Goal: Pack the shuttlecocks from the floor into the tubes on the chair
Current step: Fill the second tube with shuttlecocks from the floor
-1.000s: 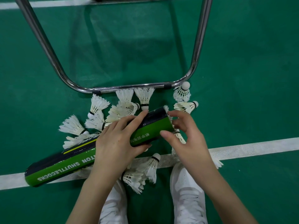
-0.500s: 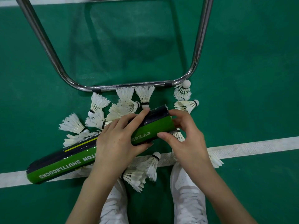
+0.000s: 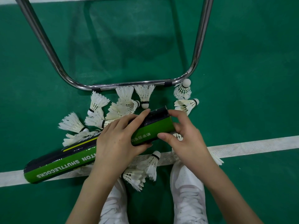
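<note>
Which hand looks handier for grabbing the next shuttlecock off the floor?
Probably the right hand. It only fingers the open end of the green tube, with a shuttlecock lying just beyond it, while the left hand grips the tube's middle and steadies it.

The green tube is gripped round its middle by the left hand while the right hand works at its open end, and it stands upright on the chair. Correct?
Not quite. The head view shows the green tube lying slanted, low over the floor, not upright on the chair. The left hand does grip its middle, and the right hand is at its end.
</note>
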`<state>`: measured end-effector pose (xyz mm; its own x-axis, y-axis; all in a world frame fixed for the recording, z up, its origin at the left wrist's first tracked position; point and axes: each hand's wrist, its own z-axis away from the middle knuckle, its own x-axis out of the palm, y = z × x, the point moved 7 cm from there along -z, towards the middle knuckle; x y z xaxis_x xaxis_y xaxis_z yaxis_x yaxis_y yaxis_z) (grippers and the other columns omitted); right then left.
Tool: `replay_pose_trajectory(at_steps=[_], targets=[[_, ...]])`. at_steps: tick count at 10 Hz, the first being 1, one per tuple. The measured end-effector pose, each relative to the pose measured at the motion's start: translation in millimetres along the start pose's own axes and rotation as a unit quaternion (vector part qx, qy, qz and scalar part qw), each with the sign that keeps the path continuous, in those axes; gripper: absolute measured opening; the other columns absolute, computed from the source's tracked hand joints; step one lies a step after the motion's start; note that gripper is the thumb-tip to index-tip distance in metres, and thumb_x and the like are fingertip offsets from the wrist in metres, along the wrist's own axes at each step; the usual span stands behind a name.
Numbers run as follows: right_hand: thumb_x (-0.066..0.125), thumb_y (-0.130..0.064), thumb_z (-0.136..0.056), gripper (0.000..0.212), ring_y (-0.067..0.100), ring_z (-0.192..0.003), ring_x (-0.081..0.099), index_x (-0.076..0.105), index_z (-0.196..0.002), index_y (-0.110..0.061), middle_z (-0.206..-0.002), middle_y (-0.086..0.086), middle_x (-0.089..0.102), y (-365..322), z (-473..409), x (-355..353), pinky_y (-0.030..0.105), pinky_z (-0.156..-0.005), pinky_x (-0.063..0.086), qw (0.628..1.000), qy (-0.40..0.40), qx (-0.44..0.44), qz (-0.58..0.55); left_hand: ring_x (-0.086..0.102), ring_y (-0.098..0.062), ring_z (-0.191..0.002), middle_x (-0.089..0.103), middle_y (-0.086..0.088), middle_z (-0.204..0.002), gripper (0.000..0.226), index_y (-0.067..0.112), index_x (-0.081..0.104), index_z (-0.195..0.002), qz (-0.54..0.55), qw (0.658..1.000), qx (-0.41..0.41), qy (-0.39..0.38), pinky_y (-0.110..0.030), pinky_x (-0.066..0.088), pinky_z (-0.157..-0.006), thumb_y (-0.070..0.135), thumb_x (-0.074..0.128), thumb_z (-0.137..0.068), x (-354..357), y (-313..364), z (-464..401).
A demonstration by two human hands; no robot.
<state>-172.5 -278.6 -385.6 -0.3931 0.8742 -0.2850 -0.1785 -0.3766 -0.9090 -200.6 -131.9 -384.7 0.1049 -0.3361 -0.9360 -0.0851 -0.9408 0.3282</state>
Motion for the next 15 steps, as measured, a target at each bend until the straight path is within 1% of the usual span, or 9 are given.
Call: replay_pose_trajectory(at_steps=[3,4,6,8,9,10,11,13,15], targets=[[0.066,-0.014,-0.084,0.046,-0.011,-0.087,0.058,0.04,-0.103,-0.047,-0.094,-0.013,0.068,3.2,-0.8,1.4,0.003,-0.076,0.041,1.0,-0.013,-0.007,0.013,0.063,-0.023,-0.092,0.063,0.003,-0.111,0.084,0.031,0.046,-0.136,0.0,1.0,-0.002,-0.007,-0.034,0.05,-0.071,0.05,0.077,-0.06,5.2,-4.3,2.3],[0.068,-0.013,-0.082,0.046,-0.013,-0.087,0.057,0.043,-0.102,-0.046,-0.092,-0.021,0.062,5.7,0.7,0.1,0.002,-0.075,0.04,1.0,0.012,-0.022,0.013,0.063,-0.023,-0.092,0.063,0.004,-0.111,0.082,0.031,0.045,-0.136,-0.003,1.0,-0.004,-0.011,-0.034,0.05,-0.071,0.051,0.073,-0.062,6.7,-5.5,2.9],[0.068,-0.009,-0.082,0.04,-0.002,-0.099,0.058,0.051,-0.105,-0.037,-0.097,-0.018,0.065,27.0,12.7,-20.4,0.011,-0.087,0.042,0.998,0.067,-0.017,0.003,0.062,-0.022,-0.093,0.063,0.004,-0.11,0.083,0.032,0.043,-0.138,-0.019,1.0,-0.003,-0.02,-0.034,0.05,-0.074,0.054,0.071,-0.063,10.6,-8.8,4.4],[0.065,-0.012,-0.084,0.031,0.001,-0.092,0.059,0.054,-0.103,-0.034,-0.097,-0.009,0.064,70.2,35.9,-33.1,0.012,-0.081,0.045,0.995,0.084,0.045,0.011,0.063,-0.023,-0.092,0.063,0.003,-0.109,0.08,0.031,0.043,-0.137,-0.015,1.0,-0.003,-0.016,-0.034,0.05,-0.076,0.057,0.065,-0.064,12.8,-8.7,6.1],[0.065,-0.013,-0.084,0.032,-0.001,-0.09,0.06,0.053,-0.103,-0.037,-0.092,-0.01,0.066,93.9,45.7,-31.7,0.011,-0.08,0.045,0.993,0.081,0.08,0.018,0.063,-0.022,-0.093,0.063,0.004,-0.109,0.081,0.031,0.043,-0.137,-0.015,1.0,-0.007,-0.023,-0.033,0.05,-0.075,0.058,0.065,-0.064,13.5,-10.4,4.7],[0.062,-0.017,-0.087,0.036,-0.004,-0.092,0.061,0.049,-0.107,-0.043,-0.091,-0.022,0.068,109.9,50.5,-26.8,0.007,-0.079,0.044,0.992,0.063,0.105,0.022,0.062,-0.019,-0.093,0.062,0.006,-0.109,0.082,0.033,0.042,-0.138,-0.017,0.999,-0.011,-0.029,-0.031,0.05,-0.074,0.06,0.066,-0.064,14.4,-11.6,3.7],[0.06,-0.02,-0.088,0.041,-0.006,-0.095,0.061,0.046,-0.117,-0.045,-0.098,-0.02,0.067,120.0,49.4,-21.3,0.008,-0.079,0.045,0.991,0.052,0.121,0.012,0.062,-0.019,-0.093,0.062,0.006,-0.109,0.082,0.034,0.042,-0.138,-0.018,0.999,-0.009,-0.031,-0.031,0.049,-0.073,0.06,0.066,-0.064,14.7,-11.4,3.8],[0.063,-0.021,-0.087,0.049,-0.015,-0.094,0.056,0.042,-0.124,-0.045,-0.101,-0.022,0.057,131.3,35.1,-13.5,0.004,-0.077,0.044,0.99,0.042,0.134,0.014,0.062,-0.019,-0.093,0.062,0.006,-0.11,0.082,0.033,0.041,-0.139,-0.018,0.999,-0.013,-0.031,-0.031,0.049,-0.073,0.059,0.066,-0.065,14.5,-11.3,4.9],[0.061,-0.02,-0.088,0.038,-0.01,-0.092,0.057,0.049,-0.116,-0.043,-0.104,-0.019,0.056,123.7,29.2,-14.6,0.009,-0.073,0.047,0.99,0.063,0.129,-0.01,0.061,-0.019,-0.094,0.062,0.007,-0.11,0.083,0.033,0.041,-0.139,-0.013,0.999,-0.02,-0.035,-0.031,0.049,-0.073,0.059,0.067,-0.065,15.1,-11.1,5.1]])
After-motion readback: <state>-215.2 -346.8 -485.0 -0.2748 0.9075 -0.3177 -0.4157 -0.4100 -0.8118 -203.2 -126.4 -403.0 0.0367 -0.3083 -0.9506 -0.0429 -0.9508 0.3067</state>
